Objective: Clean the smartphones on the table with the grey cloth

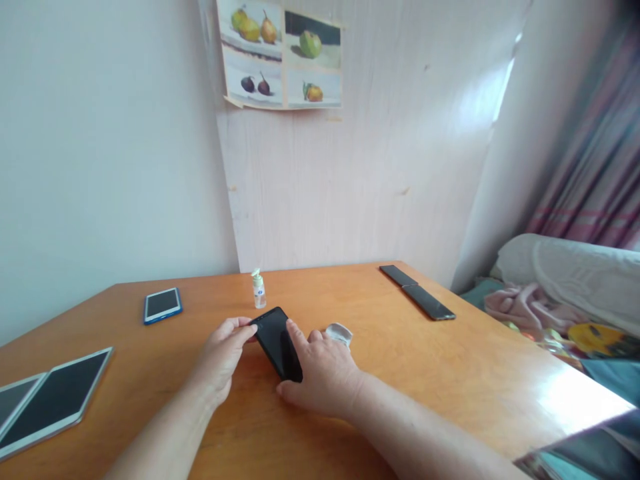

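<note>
A black phone (273, 333) lies flat on the orange wooden table (450, 373), screen up. My left hand (223, 353) grips its left edge near the top corner with the fingertips. My right hand (323, 373) rests on the phone's lower right part, index finger stretched over the glass, thumb at the bottom corner. A small crumpled white cloth (339, 332) lies under the fingers of my right hand. A little clear spray bottle (259, 289) with a white top stands just behind the phone.
A blue-cased phone (163, 305) lies at the back left. Two tablets (50, 400) sit at the left edge. Two dark phones (417, 293) lie at the back right. Bedding (560, 293) lies beyond the table's right edge. A fruit poster (283, 53) hangs on the wall.
</note>
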Demonstrator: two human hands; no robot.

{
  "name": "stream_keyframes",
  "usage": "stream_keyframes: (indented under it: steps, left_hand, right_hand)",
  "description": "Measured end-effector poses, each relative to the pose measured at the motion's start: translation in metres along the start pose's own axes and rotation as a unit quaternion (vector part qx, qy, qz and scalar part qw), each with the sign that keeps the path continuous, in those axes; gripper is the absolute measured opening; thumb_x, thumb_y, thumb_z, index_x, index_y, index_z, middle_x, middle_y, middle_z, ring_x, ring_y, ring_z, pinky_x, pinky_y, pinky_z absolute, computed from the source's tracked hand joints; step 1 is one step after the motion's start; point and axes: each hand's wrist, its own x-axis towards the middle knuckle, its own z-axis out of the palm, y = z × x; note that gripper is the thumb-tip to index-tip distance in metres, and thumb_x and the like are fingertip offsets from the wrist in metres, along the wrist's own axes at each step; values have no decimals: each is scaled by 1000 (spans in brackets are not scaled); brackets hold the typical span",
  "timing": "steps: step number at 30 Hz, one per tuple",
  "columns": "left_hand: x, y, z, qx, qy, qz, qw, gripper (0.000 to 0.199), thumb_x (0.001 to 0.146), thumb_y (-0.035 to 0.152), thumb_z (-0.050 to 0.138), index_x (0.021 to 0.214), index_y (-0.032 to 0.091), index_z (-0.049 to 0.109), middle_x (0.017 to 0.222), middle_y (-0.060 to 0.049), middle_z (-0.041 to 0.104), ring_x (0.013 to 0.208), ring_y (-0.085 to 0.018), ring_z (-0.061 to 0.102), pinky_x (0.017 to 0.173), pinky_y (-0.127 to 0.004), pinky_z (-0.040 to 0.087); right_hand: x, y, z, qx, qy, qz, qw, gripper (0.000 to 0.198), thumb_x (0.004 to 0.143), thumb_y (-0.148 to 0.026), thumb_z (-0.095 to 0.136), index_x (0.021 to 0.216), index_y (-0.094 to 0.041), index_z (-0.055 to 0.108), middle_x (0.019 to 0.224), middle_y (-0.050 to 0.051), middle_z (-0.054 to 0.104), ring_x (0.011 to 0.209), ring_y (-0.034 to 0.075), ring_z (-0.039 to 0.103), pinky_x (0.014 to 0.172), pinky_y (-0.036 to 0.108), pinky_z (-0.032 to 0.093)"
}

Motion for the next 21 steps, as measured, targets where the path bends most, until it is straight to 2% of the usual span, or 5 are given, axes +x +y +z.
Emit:
stream_keyframes:
  steps: [8,12,16,18,21]
  left_hand:
    - [-4,13,5,-41,-48,24,998,44,76,55,66,106,22,63,109,-3,70,109,-25,61,82,-30,42]
    - [-8,18,7,-19,-73,13,997,50,81,59,59,117,23,59,117,-7,69,119,-27,58,89,-36,41]
    - [-8,10,11,56,-56,22,997,55,78,60,63,116,20,57,98,-6,73,108,-28,63,93,-38,42]
    - [-6,2,12,100,-67,35,992,56,76,61,64,113,19,58,92,-5,72,101,-29,65,90,-39,44]
    - [-2,-8,13,128,-94,54,986,52,75,60,66,107,18,61,94,-6,71,97,-28,65,89,-39,46]
  right_hand:
    - [11,12,-4,147,34,77,986,105,59,-51,72,150,-27,27,115,14,63,103,34,61,82,44,46]
    - [17,21,-10,460,-35,138,876,95,63,-52,71,146,-26,33,103,7,67,91,25,65,64,32,50]
    - [22,26,-22,625,-4,155,765,88,64,-45,73,141,-19,38,92,6,67,75,18,63,51,24,45]
    - [23,34,-30,648,39,163,743,86,66,-44,73,140,-20,39,92,6,66,74,17,63,51,23,43]
    - [24,58,-45,619,126,174,756,83,69,-49,71,140,-23,39,99,7,67,82,18,63,56,23,42]
